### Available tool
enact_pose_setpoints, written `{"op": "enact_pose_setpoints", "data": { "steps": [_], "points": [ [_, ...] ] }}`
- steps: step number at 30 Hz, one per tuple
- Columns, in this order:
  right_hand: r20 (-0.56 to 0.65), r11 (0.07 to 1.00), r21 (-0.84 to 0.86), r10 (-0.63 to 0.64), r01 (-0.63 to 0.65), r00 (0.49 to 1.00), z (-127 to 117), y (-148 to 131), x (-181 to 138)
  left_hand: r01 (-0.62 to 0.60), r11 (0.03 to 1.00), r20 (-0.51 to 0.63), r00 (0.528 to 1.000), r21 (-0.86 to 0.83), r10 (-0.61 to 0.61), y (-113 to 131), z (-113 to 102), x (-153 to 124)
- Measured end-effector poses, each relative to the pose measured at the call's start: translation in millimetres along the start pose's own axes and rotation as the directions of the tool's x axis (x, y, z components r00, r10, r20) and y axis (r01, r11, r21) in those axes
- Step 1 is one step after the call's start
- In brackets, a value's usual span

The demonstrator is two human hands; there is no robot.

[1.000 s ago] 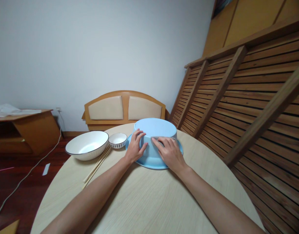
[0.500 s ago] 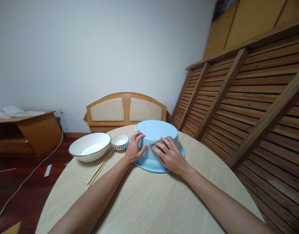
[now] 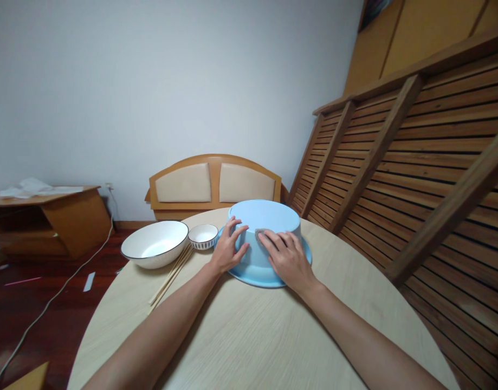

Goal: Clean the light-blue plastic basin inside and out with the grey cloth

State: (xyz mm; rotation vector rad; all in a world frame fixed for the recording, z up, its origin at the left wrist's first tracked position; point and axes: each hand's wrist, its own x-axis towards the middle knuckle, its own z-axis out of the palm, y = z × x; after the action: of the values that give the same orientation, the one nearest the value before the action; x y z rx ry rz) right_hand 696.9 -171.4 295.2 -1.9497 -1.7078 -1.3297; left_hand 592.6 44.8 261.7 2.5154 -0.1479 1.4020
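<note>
A light blue basin [image 3: 265, 214] lies upside down on the round table [image 3: 249, 330]. My left hand [image 3: 227, 249] rests against the basin's left side, its fingers spread and nothing held in them. Under the fingers of my right hand [image 3: 288, 257] is a grey cloth [image 3: 260, 234], pressed to the front of the basin's side wall. Most of the cloth is hidden by that hand.
Left of the basin stand a small patterned bowl [image 3: 203, 236] and a large white bowl [image 3: 155, 245] with a dark rim. Chopsticks [image 3: 171, 275] lie beside them, near my left forearm. A slatted wooden frame [image 3: 395, 162] leans at the right.
The cloth shows less, mostly covered now by my right hand, whose fingers are drawn closer together. My left hand stays at the basin's side. The whole view has shifted slightly.
</note>
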Motion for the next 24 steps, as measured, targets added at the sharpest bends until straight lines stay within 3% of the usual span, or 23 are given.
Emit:
{"op": "enact_pose_setpoints", "data": {
  "steps": [5, 14, 17, 21, 24],
  "points": [
    [0.046, 0.999, -0.026, -0.024, 0.026, 0.999, -3, -7, 3, 0.008, 1.0, 0.013, 1.0, -0.004, -0.008, -1, -1, 0],
    [0.05, 0.995, 0.099, -0.001, -0.004, 0.999, -8, 36, -22, 0.019, 1.0, 0.001, 1.0, -0.01, -0.019, 0, -2, 1],
    [0.07, 0.985, 0.137, -0.116, 0.105, 0.991, -5, 35, -33, 0.025, 1.0, -0.001, 1.0, -0.012, -0.025, 0, -2, 1],
    [0.116, 0.907, 0.225, -0.387, 0.355, 0.915, 1, 26, -36, 0.022, 1.0, -0.012, 1.0, -0.014, -0.022, 0, -3, 1],
    [0.102, 0.949, 0.182, -0.28, 0.258, 0.955, 1, 24, -32, 0.004, 1.0, -0.027, 1.0, -0.016, -0.005, 0, -3, 1]
  ]
}}
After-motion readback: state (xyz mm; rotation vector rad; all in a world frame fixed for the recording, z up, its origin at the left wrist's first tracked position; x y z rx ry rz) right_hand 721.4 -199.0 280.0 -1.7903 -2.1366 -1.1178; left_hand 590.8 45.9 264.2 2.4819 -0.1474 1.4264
